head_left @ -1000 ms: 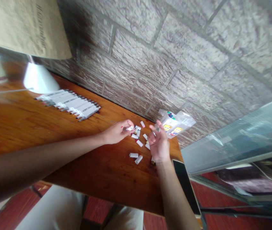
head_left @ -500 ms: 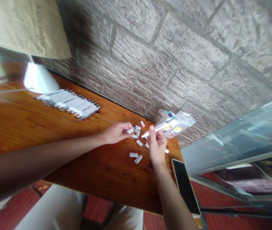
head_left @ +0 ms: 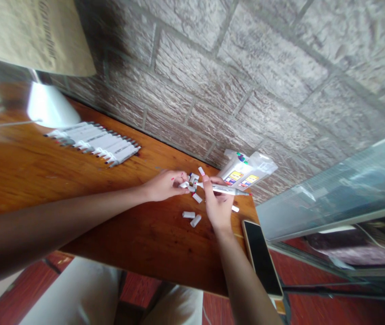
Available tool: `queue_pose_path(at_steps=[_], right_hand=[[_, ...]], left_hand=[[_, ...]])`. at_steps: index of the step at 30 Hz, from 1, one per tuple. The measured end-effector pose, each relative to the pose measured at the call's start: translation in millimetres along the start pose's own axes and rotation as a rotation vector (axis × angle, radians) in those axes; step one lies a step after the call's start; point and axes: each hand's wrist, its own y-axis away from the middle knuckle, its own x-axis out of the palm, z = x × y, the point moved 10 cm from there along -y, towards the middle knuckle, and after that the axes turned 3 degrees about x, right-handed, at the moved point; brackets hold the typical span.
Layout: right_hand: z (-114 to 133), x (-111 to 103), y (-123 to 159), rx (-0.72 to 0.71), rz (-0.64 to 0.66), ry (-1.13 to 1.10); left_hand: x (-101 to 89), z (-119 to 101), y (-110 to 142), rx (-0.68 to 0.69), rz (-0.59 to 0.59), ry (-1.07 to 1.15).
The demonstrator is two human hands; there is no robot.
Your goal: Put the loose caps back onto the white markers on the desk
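My right hand is closed on a white marker, which lies across its fingers with one tip toward my left hand and a reddish tip at the right. My left hand pinches a small white marker cap between thumb and finger. Around and between the hands, several loose white caps lie on the wooden table, one with a red edge. Nearer me, two more caps, one of them a plain white cap, rest side by side.
A row of markers lies at the left by a lamp. Behind my right hand stands a clear plastic case against the brick wall. A phone lies along the table's right edge.
The marker in my right hand has swung from slanting upward to nearly level, its left tip closer to the cap. My left hand still holds the cap. The view has shifted slightly.
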Motion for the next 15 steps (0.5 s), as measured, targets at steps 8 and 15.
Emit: queue_pose_path(at_steps=[8,15], right_hand=[[-2,9,1,-0.018,0.092,0.022],[-16,40,12,0.005,0.440,0.183]], left_hand=[[0.1,-11,0,0.077,0.029,-0.228],[14.4,-19,6,0.076,0.193,-0.502]])
